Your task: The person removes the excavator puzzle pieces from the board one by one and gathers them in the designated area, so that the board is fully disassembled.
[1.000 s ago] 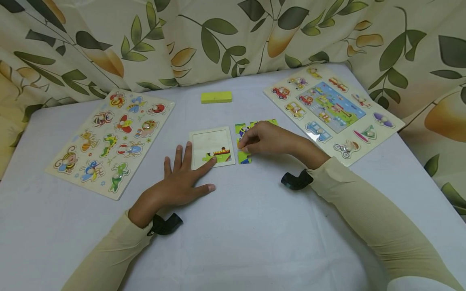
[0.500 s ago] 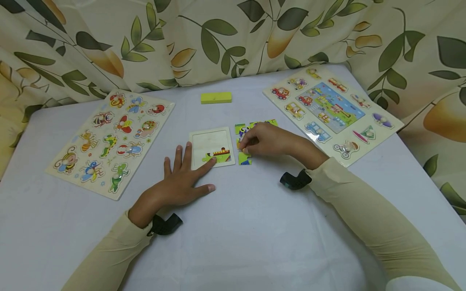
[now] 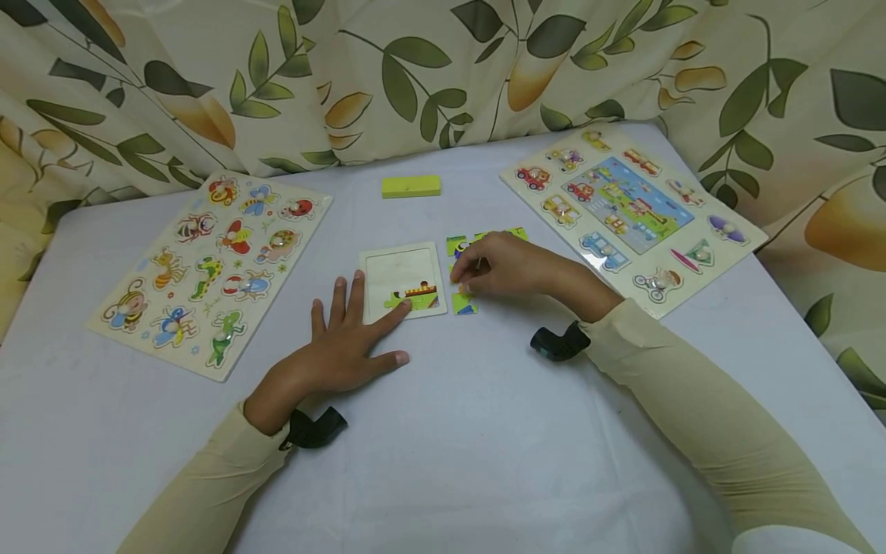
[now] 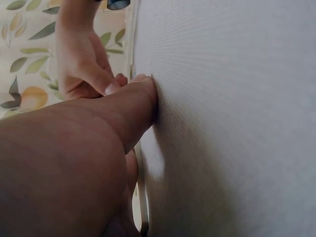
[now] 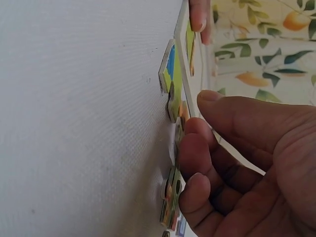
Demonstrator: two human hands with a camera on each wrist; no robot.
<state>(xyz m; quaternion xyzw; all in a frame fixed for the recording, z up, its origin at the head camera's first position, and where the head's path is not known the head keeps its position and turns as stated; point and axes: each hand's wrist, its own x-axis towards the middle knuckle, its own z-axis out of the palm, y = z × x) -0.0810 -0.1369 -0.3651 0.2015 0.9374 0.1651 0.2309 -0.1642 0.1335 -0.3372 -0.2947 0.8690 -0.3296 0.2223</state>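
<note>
My left hand (image 3: 346, 350) lies palm down with its fingers spread. One fingertip rests at the lower edge of a small white puzzle tray (image 3: 401, 255), by a green puzzle piece (image 3: 424, 302) set in the tray's bottom. To the right, my right hand (image 3: 515, 265) hangs over a group of puzzle pieces (image 3: 460, 245) with its fingers bent. Its thumb and forefinger are close to the left column, above a loose green and blue piece (image 3: 465, 306). In the right wrist view the thumb (image 5: 247, 116) stands near the bent fingertips; whether they pinch a piece is unclear.
An insect puzzle board (image 3: 277, 219) lies at the left, and a vehicle puzzle board (image 3: 706, 254) at the right rear. A yellow-green block (image 3: 411, 186) stands behind the tray. A leaf-patterned curtain (image 3: 429, 85) hangs along the table's far edge.
My right fingertips have shifted slightly over the left column of pieces. The lowest piece there has slid a little towards me. The left hand and tray have stayed put.
</note>
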